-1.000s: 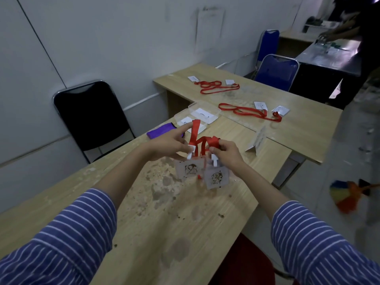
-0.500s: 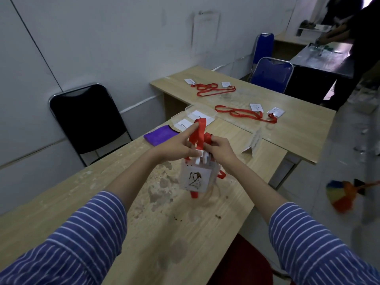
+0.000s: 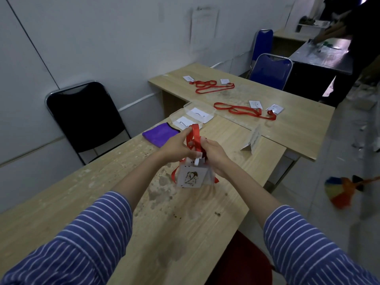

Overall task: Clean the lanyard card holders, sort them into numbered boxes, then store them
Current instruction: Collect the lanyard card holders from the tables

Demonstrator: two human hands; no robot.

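Hidden or unclear: the fingertips of both hands are sitting behind the bunched red lanyard (image 3: 195, 138), so the exact pinch points are hard to make out; a second card holder (image 3: 210, 175) is hanging edge-on behind the front one, and its face is not readable.
Left hand (image 3: 176, 146): it is reaching forward from a striped sleeve, fingers curled, gripping the lanyard loops, with the index finger stretching up along the ribbon.
Right hand (image 3: 213, 153): it is closing round the same ribbon bundle from the other side, thumb on top, knuckles facing the camera.
Front card holder (image 3: 190, 176): it is dangling just below and between the two hands from a white clip, above the table, showing a dark smeared scribble on its face.
Near table (image 3: 123, 198): it is lying under the hands, its wood stained and speckled with crumbs.
Purple cloth (image 3: 160, 134): it is lying just beyond the left hand.
Numbered boxes (image 3: 192, 115): two clear tubs are sitting beyond both hands, each with a white slip inside; the digits are too faint to read.
Folded paper card (image 3: 253, 140): it is standing to the right of the right hand.
Far table (image 3: 298, 128): it is carrying more red lanyards with card holders (image 3: 246, 110), well apart from the hands.
Top right: a person in dark clothes is being cut off by the frame edge.
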